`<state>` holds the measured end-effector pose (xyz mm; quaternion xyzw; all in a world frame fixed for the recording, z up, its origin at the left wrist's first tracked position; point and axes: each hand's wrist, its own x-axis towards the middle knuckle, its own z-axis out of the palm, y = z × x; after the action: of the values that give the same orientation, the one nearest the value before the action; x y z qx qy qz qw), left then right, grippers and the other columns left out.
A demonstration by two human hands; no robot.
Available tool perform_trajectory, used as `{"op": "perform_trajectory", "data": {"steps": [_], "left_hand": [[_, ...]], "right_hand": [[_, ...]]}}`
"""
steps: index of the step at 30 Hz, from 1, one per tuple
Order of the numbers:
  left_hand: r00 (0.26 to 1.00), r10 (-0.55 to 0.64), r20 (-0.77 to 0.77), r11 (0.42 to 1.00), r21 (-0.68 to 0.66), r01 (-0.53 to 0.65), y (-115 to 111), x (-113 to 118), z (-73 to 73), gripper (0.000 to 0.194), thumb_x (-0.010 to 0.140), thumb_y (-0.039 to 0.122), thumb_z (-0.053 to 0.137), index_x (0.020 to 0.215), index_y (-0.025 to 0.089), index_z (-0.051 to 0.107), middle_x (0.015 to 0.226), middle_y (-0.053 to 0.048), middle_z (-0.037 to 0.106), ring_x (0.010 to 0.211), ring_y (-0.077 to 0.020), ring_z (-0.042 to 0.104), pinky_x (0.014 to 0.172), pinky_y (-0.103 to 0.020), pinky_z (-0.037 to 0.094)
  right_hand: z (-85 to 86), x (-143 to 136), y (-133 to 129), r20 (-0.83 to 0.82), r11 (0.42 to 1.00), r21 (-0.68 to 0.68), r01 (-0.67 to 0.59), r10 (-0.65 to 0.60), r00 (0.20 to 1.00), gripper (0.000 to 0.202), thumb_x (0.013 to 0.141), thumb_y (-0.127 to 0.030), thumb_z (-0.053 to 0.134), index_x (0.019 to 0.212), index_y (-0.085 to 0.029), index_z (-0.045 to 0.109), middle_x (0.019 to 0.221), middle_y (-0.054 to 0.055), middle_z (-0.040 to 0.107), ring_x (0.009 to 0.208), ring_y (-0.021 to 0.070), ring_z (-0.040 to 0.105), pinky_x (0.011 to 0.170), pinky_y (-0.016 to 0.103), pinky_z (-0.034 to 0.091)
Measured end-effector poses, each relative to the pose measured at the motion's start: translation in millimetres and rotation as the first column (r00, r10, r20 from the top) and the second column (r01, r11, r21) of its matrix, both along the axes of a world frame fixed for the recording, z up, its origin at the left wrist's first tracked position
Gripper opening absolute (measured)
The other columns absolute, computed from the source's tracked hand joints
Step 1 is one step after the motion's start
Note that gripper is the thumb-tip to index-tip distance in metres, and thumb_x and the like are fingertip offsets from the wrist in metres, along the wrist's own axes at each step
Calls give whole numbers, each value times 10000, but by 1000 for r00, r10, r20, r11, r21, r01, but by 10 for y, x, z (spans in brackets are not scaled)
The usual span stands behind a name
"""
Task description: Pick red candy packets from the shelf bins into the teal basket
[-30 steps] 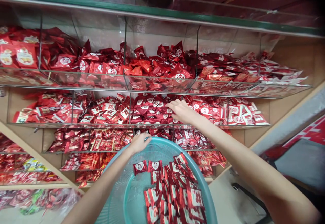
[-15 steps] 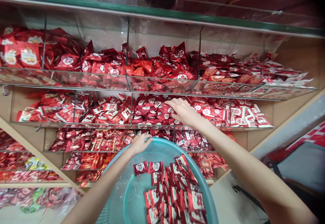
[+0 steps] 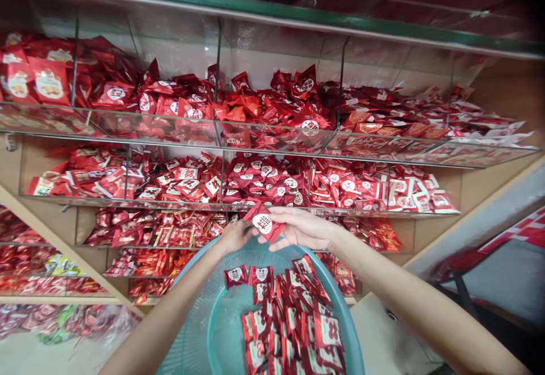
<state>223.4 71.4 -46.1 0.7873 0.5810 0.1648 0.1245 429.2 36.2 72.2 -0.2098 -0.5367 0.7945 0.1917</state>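
My right hand point(image 3: 304, 227) pinches a small dark-red candy packet point(image 3: 261, 222) with a white round label, held above the far rim of a teal plastic basket point(image 3: 193, 329). Closed on that rim is my left hand point(image 3: 235, 236), its fingertips partly hidden beside the packet. Inside the basket, many red and white wrapped candies point(image 3: 293, 324) lie heaped toward the right. Two dark-red packets point(image 3: 247, 275) sit side by side near the far wall. Just behind my hands, a shelf compartment holds matching dark-red packets point(image 3: 266, 179).
Glass-fronted shelves point(image 3: 272, 151) rise in tiers ahead, their divided compartments filled with red packets. A green-edged glass shelf point(image 3: 272, 9) crosses overhead. At lower left lie bags of wrapped sweets point(image 3: 63, 324). A grey chair point(image 3: 502, 284) stands at right.
My right hand has come down and back from the middle shelf, now with a candy packet in its fingers. My left hand stays at the basket rim. The view has shifted slightly.
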Motion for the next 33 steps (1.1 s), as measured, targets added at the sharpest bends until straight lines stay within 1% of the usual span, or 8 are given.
{"op": "perform_trajectory", "data": {"steps": [5, 9, 12, 19, 22, 25, 28, 33], "left_hand": [[999, -40, 34, 999, -13, 41, -22, -18, 20, 219, 790, 240, 472, 925, 223, 644, 994, -37, 672, 887, -214, 621, 738, -288, 450], [993, -97, 62, 995, 15, 96, -37, -19, 49, 281, 783, 257, 492, 1026, 254, 633, 1054, -16, 656, 942, -193, 602, 766, -260, 441], [993, -96, 70, 995, 24, 94, -26, -14, 36, 297, 824, 315, 452, 1050, 246, 632, 1046, -29, 661, 942, -193, 603, 781, -267, 440], [994, -75, 81, 997, 4, 75, 20, -19, -18, 328, 865, 403, 388, 1021, 256, 636, 1036, -12, 663, 918, -176, 604, 811, -266, 432], [995, -73, 62, 997, 8, 73, 15, -16, -13, 352, 872, 420, 365, 1026, 251, 633, 1042, -14, 661, 914, -178, 603, 793, -266, 435], [996, -72, 47, 997, 24, 71, 8, -12, -13, 367, 879, 420, 350, 1037, 242, 630, 1061, -27, 656, 936, -188, 599, 815, -281, 431], [997, -64, 52, 998, 28, 62, 6, -9, -19, 368, 880, 415, 350, 1055, 244, 625, 1084, -29, 650, 967, -187, 592, 845, -285, 423], [997, -58, 42, 998, 32, 56, 4, -2, -17, 373, 881, 414, 349, 1043, 235, 634, 1086, -32, 650, 984, -191, 586, 855, -283, 420]], "right_hand": [[-248, -37, 50, 142, 999, -28, -29, 32, 989, 317, 817, -327, 597, 1064, -132, 557, 1000, 108, 655, 840, 143, 649, 717, 271, 540], [-456, -59, 74, 219, 1000, -3, 22, -21, 975, 344, 779, -382, 630, 1007, -125, 611, 901, 80, 679, 771, 110, 646, 680, 205, 518], [-561, -65, 75, 238, 998, 12, 68, -69, 969, 301, 740, -351, 672, 956, -144, 639, 892, 35, 667, 741, 78, 622, 673, 174, 502], [-641, -83, 37, 196, 996, -70, 58, -44, 980, 241, 687, -226, 698, 903, -164, 613, 805, -27, 619, 686, 58, 590, 703, 200, 501], [-643, -89, 11, 217, 996, -74, 41, -24, 976, 284, 664, -186, 697, 930, -164, 598, 799, -28, 621, 690, 57, 592, 704, 205, 495], [-657, -86, -1, 233, 1000, -2, 21, -20, 972, 362, 641, -165, 701, 984, -177, 587, 825, -30, 630, 702, 52, 593, 682, 183, 479], [-709, -75, 7, 266, 995, 96, 21, -46, 963, 360, 624, -174, 704, 962, -171, 580, 816, -31, 630, 660, 45, 586, 601, 151, 457], [-886, -86, 51, 401, 994, 100, 51, -87, 912, 322, 563, -173, 711, 808, -160, 502, 694, -46, 596, 626, 79, 603, 615, 209, 499]]}}
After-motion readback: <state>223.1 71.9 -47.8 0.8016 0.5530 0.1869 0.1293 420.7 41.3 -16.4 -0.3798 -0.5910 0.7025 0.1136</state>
